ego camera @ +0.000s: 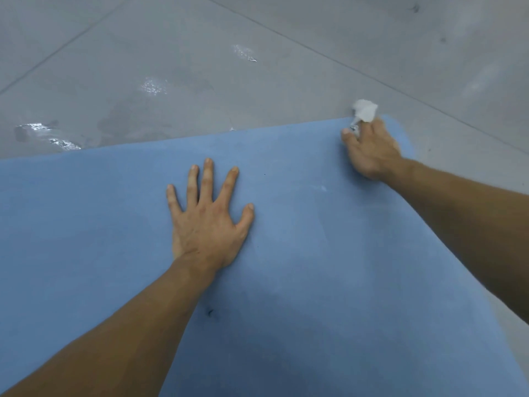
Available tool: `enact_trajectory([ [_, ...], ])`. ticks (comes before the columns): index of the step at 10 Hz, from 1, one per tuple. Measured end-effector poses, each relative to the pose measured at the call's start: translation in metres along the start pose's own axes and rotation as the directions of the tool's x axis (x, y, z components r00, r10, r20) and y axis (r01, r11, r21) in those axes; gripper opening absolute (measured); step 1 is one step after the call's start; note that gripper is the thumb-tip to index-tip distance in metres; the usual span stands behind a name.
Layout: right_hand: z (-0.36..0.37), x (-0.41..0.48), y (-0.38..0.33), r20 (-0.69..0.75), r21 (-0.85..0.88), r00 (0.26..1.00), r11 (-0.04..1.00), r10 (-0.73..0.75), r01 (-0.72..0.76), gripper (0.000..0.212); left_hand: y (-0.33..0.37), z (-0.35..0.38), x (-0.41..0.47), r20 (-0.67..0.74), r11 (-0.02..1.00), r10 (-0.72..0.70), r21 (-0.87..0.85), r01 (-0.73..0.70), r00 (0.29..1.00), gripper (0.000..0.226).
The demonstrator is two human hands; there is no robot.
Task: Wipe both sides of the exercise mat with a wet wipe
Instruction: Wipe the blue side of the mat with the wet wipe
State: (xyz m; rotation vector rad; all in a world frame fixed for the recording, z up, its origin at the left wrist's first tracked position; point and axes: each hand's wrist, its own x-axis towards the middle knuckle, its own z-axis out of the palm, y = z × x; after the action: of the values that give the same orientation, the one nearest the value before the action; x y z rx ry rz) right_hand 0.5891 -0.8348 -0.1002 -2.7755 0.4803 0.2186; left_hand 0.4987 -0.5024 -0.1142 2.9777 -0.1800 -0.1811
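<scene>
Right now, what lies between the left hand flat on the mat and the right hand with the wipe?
In the head view, only bare blue mat, with a faint pale scuff, lies between the left hand and the right hand.

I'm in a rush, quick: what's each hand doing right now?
Left hand: open, flat on the mat.
Right hand: holding the wet wipe.

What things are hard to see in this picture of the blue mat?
Head view:
Underside of the mat: hidden, pressed against the floor.
Rest of the mat: cut off by the left and bottom picture edges.
Most of the wet wipe: covered by the right hand, which is also blurred.
</scene>
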Motion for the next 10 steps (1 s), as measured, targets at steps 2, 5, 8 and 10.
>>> enact_trajectory([
  [2, 0.025, -0.065, -0.054, 0.191, 0.003, 0.861, 0.877, -0.472, 0.480, 0.087, 0.000, 0.000, 0.001, -0.005, 1.000, -0.008, 0.002, 0.008, 1.000, 0.077],
  [5, 0.010, -0.097, 0.029, 0.054, -0.209, 0.910, 0.886, -0.411, 0.413, 0.078, 0.000, -0.001, 0.001, 0.007, 1.000, -0.005, 0.010, 0.005, 1.000, 0.078],
  [8, -0.016, 0.005, 0.030, -0.035, 0.059, 0.970, 0.970, 0.239, -0.237, 0.095, 0.000, -0.001, 0.002, 0.000, 1.000, -0.002, -0.001, 0.002, 1.000, 0.077],
  [10, 0.007, -0.012, -0.045, 0.017, 0.088, 0.972, 0.969, -0.233, 0.231, 0.082, 0.000, -0.001, 0.004, 0.005, 1.000, -0.004, 0.004, 0.004, 1.000, 0.077],
])
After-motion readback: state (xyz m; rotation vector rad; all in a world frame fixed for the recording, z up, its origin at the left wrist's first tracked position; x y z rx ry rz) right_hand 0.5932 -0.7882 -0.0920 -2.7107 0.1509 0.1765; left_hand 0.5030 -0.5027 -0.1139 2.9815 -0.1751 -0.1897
